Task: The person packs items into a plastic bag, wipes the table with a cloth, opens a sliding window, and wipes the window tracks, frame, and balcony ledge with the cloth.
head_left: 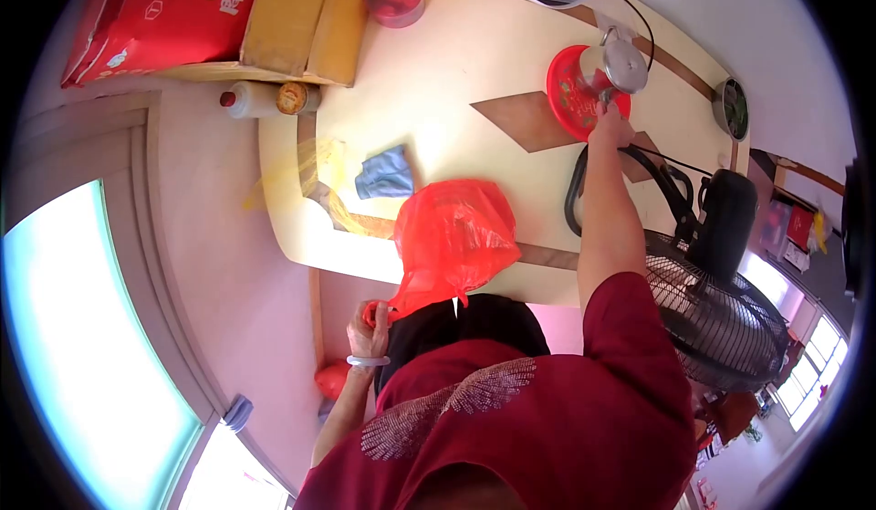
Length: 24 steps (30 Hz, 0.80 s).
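Observation:
My left hand (368, 332) is closed around the gathered neck of a red plastic bag (456, 236), which bulges at the table's near edge; its contents are hidden. A pale bracelet circles that wrist. Stretched out across the table, my right hand (612, 127) is over the near rim of a red round tray (568, 99). Its fingers are drawn together beside a lidded metal pot (624, 67) standing on the tray; what they pinch is too small to make out. A folded blue cloth (385, 173) lies just beyond the bag.
A black fan (716, 300) stands close to my right arm. Thin yellow plastic (351, 213) lies at the table's left. Cardboard box (306, 17), red package (173, 17), white bottle (251, 99) and pink round container (395, 1) occupy the far left. A bowl (731, 109) sits far right.

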Each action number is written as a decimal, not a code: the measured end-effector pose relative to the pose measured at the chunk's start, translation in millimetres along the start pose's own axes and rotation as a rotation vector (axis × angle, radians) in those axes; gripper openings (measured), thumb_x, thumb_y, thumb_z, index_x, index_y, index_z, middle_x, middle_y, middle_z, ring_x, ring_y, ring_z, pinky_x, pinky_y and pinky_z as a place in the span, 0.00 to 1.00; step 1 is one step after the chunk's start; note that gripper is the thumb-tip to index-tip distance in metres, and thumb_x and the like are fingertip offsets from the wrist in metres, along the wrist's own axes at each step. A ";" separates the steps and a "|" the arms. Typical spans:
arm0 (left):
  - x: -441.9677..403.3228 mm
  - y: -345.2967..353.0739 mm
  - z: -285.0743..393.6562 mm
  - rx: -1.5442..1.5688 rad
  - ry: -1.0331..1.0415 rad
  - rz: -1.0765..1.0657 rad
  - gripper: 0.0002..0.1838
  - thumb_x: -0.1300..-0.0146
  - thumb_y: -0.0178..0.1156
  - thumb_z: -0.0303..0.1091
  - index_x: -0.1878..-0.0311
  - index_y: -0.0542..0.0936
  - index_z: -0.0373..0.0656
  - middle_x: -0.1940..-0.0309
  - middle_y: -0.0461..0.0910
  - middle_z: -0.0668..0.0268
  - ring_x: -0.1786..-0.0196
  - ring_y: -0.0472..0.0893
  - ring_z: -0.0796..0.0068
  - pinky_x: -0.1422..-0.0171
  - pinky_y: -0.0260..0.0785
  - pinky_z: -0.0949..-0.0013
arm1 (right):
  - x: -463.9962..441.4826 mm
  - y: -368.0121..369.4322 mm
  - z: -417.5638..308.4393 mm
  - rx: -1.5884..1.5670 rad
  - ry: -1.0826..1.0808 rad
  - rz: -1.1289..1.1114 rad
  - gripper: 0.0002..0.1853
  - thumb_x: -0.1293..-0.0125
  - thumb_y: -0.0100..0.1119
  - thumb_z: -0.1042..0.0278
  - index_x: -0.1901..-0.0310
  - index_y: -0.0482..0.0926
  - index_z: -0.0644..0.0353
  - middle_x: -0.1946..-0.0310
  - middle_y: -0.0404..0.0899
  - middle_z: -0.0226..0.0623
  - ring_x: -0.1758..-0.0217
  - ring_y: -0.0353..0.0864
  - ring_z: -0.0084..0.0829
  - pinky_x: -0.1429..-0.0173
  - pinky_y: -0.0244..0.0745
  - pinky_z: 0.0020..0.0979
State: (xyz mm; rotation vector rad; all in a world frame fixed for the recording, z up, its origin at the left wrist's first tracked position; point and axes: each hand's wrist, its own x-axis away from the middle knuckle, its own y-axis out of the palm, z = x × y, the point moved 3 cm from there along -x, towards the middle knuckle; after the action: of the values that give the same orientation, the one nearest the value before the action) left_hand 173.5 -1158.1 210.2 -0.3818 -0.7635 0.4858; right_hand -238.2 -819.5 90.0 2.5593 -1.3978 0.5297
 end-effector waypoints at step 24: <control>-8.7 -9.8 34.0 0.048 0.388 -0.138 0.08 0.41 0.57 0.33 0.68 0.76 0.37 0.79 0.76 0.64 0.75 0.75 0.76 0.67 0.68 0.73 | 173.5 97.2 90.4 0.605 -0.330 -0.890 0.15 0.46 0.55 0.60 0.80 0.75 0.66 0.85 0.76 0.41 0.79 0.77 0.35 0.68 0.70 0.36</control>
State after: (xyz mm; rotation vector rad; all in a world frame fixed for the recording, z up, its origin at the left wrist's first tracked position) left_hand 146.0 -1165.7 232.8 -0.3618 -0.3976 0.2867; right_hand -213.7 -1036.0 72.9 3.4597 0.0094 0.4003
